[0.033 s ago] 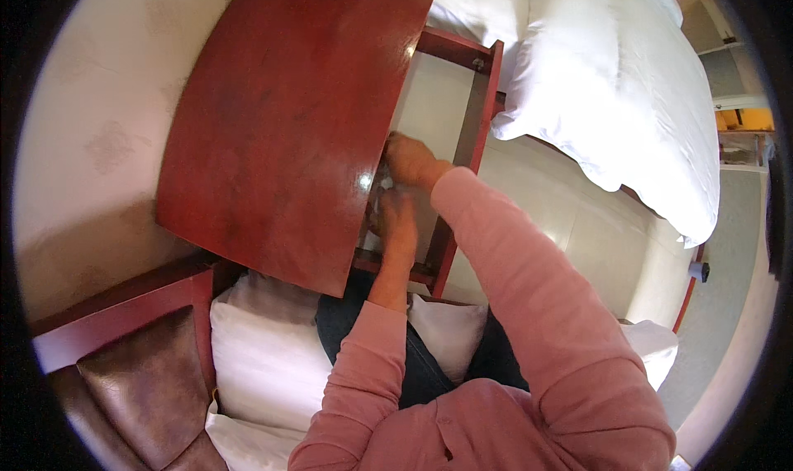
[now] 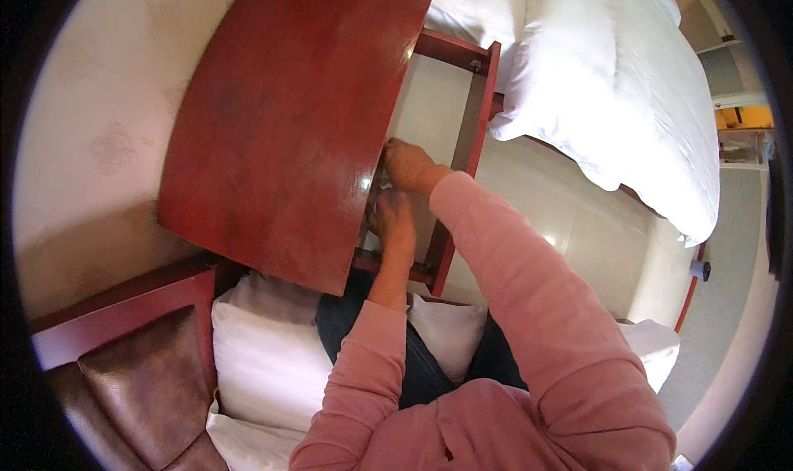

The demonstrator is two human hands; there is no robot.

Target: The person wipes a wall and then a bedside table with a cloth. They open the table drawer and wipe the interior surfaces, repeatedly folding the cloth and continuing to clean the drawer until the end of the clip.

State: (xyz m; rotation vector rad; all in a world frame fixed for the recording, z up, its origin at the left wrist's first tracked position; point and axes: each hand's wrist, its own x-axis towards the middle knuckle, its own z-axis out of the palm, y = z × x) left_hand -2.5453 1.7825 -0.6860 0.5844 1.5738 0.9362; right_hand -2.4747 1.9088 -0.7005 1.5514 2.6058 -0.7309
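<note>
A dark red wooden bedside table [image 2: 289, 132] with a glossy curved top has its drawer [image 2: 472, 132] pulled out to the right. Both hands reach into the drawer, close against the edge of the tabletop. My right hand [image 2: 410, 166] is the farther one, its fingers curled inward and partly hidden at that edge. Just nearer, my left hand [image 2: 395, 223] also has bent fingers, which are slightly blurred. Between the two hands shows a small whitish bit, too small and shaded to name. The drawer's pale bottom [image 2: 434, 99] is visible beyond my right hand.
A bed with a white cover [image 2: 603, 74] stands beyond the drawer, at the upper right. Below the table are white bedding [image 2: 268, 347] and a brown padded headboard [image 2: 149, 388]. Pale floor tiles [image 2: 570, 215] lie to the right, and a patterned wall [image 2: 99, 140] rises at left.
</note>
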